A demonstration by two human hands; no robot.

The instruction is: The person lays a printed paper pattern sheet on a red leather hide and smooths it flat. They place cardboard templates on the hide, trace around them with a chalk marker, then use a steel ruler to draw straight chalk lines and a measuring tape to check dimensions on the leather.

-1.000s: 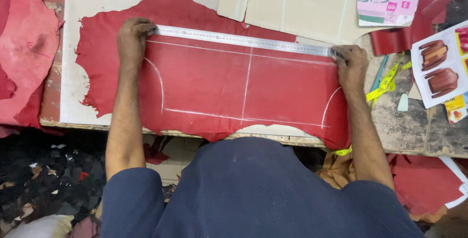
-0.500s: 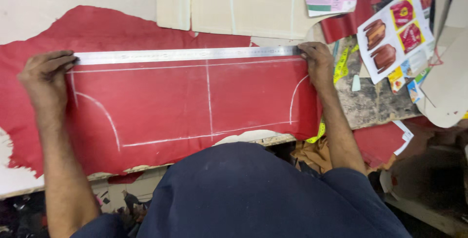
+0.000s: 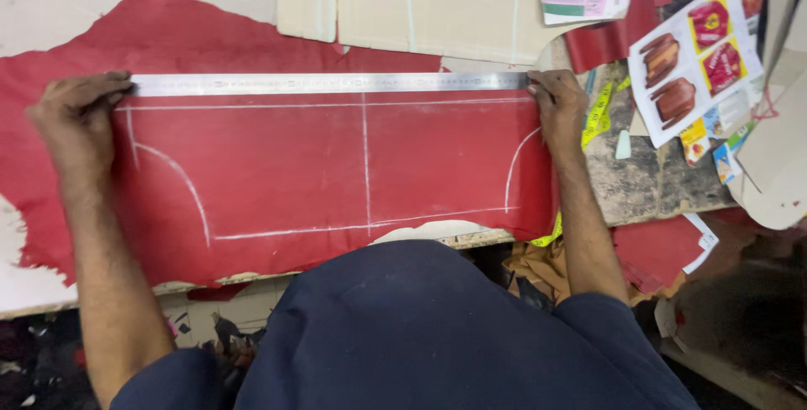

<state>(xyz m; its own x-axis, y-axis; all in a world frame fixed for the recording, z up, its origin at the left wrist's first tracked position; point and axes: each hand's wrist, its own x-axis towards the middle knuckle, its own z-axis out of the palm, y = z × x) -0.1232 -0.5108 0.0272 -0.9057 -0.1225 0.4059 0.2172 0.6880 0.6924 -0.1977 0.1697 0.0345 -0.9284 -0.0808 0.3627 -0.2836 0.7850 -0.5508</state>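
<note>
Across the middle of the worktable (image 3: 656,187), a long steel ruler (image 3: 328,83) lies flat on a red leather hide (image 3: 294,166) marked with white chalk lines (image 3: 365,158). The left hand (image 3: 77,121) presses fingertips down on the ruler's left end; the right hand (image 3: 558,106) pins its right end. Cream card patterns (image 3: 420,2) rest along the far edge, printed leaflets (image 3: 693,57) near the right edge.
</note>
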